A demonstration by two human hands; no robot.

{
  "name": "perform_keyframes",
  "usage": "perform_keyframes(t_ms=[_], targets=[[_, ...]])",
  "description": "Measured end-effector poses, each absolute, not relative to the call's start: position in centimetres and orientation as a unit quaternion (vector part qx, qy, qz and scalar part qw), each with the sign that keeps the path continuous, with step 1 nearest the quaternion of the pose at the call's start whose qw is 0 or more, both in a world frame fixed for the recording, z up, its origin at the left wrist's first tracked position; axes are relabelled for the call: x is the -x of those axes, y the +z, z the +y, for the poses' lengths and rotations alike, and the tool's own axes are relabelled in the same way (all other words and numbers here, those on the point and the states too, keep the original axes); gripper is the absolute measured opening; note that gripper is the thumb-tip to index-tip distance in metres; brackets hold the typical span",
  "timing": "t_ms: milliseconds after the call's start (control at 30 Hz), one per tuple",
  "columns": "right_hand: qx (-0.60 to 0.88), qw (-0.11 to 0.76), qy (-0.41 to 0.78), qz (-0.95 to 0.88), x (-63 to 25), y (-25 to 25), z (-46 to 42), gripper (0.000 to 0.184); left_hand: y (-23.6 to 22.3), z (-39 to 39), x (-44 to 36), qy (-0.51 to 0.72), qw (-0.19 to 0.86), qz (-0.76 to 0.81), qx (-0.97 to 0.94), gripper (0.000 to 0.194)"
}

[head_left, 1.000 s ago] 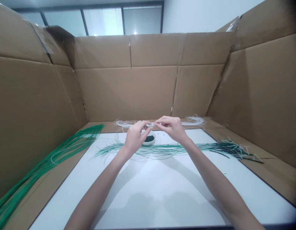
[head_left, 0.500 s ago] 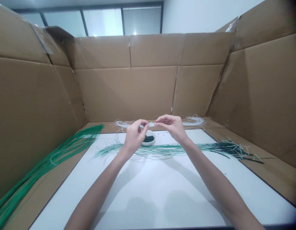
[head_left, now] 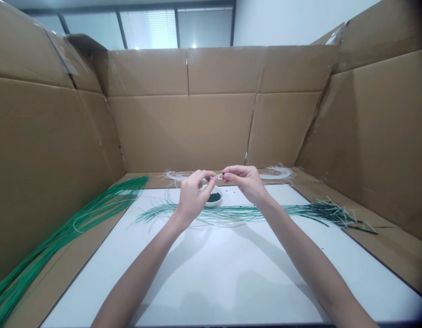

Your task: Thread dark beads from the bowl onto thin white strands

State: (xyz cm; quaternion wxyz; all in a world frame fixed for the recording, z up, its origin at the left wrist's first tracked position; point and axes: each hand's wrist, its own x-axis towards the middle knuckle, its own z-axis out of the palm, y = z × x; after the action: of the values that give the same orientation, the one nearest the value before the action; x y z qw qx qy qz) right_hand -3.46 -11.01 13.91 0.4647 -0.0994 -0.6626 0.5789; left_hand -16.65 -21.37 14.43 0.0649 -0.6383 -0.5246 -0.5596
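My left hand point(head_left: 193, 195) and my right hand point(head_left: 245, 181) are raised together over the far part of the white table point(head_left: 211, 273). The left fingers pinch a thin white wire point(head_left: 212, 178) near its end. The right fingertips pinch a tiny dark bead point(head_left: 223, 173) right at the tip of that wire. Just below the hands sits a small white bowl point(head_left: 214, 199) of dark green beads. A row of green wires point(head_left: 238, 212) lies across the table under my wrists.
Cardboard walls point(head_left: 183, 132) enclose the table on three sides. A long bundle of green wires point(head_left: 60, 237) lies along the left edge. Coils of white wire point(head_left: 277, 172) sit at the back. Cut green and white ends point(head_left: 337, 213) are piled at the right.
The hands stay together over the bowl. The right fingertips have shifted slightly along the wire end, and the view has tilted a little.
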Motion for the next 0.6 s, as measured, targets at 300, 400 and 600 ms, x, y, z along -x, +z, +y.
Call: perform_keyframes(t_ms=[300, 400, 600], targets=[[0.093, 0.463, 0.578, -0.666, 3.57, 13.85, -10.98, 0.012, 14.43, -21.38, 16.49, -0.548, 0.07, -0.523, 0.649, 0.01], [0.092, 0.462, 0.574, -0.669, 3.57, 13.87, -11.0, 0.011, 14.44, -21.38, 16.49, -0.546, 0.075, -0.523, 0.65, 0.01], [0.107, 0.475, 0.545, -0.683, 3.55, 14.12, -11.3, 0.013, 14.28, -21.36, 16.55, -0.542, 0.088, -0.526, 0.649, 0.01]])
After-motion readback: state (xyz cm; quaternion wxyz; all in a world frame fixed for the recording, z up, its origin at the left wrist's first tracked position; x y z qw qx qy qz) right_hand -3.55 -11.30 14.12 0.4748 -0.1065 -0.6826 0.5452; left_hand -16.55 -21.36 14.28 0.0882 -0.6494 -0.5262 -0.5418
